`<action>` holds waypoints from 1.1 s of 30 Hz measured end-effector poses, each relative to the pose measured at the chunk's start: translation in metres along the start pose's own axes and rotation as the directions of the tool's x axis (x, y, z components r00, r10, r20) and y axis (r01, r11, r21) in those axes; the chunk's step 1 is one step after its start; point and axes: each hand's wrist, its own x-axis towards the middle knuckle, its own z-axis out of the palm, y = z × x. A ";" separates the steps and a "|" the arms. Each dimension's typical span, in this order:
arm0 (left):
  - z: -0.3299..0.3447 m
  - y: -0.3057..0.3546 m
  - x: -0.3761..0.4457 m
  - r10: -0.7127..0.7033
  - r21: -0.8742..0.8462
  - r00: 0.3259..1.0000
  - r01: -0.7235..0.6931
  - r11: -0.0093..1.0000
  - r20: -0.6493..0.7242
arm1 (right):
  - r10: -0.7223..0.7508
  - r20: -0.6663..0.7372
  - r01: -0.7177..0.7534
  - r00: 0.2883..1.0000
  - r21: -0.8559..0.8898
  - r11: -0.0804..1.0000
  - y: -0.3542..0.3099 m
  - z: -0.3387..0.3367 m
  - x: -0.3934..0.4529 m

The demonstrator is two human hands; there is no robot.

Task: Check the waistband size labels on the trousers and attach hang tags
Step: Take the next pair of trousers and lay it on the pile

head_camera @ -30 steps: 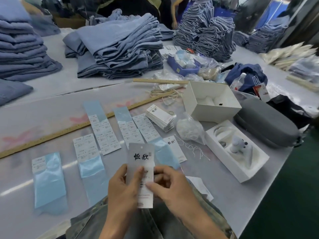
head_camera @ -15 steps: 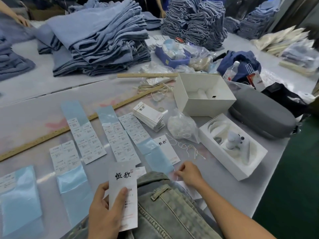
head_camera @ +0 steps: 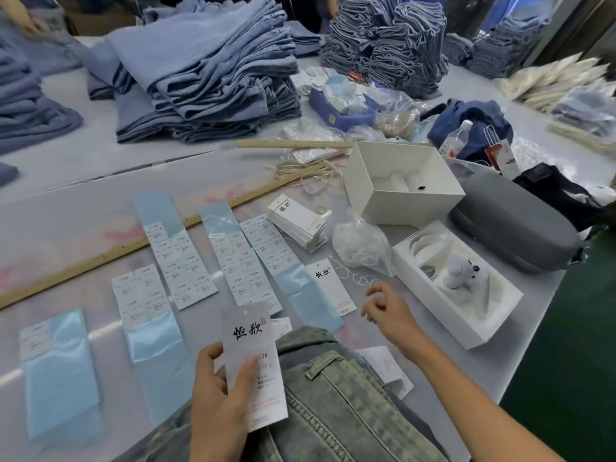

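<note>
Our left hand [head_camera: 220, 391] grips a white hang tag [head_camera: 255, 361] upright over the washed denim trousers [head_camera: 336, 401] at the table's near edge. Our right hand [head_camera: 388, 311], fingers curled, seems to pinch white string [head_camera: 353, 278]; it is blurred. Beyond lie sticker sheets [head_camera: 181, 261], a tag stack [head_camera: 298, 221], a string bag [head_camera: 360, 245] and open white boxes [head_camera: 456, 281].
</note>
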 end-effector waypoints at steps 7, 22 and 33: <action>0.010 0.015 -0.010 0.106 0.139 0.981 -0.129 0.982 0.165 | -0.360 0.180 0.255 0.916 0.434 0.864 -0.100 -0.016 -0.095; 0.011 0.034 -0.037 0.101 -0.048 0.968 -0.092 0.995 0.230 | -0.345 0.433 0.113 0.833 0.478 0.871 -0.118 0.022 -0.138; 0.000 0.026 -0.030 -0.039 -0.093 0.996 0.046 0.995 0.076 | -0.767 0.541 0.909 0.344 -0.398 0.126 -0.115 0.007 -0.155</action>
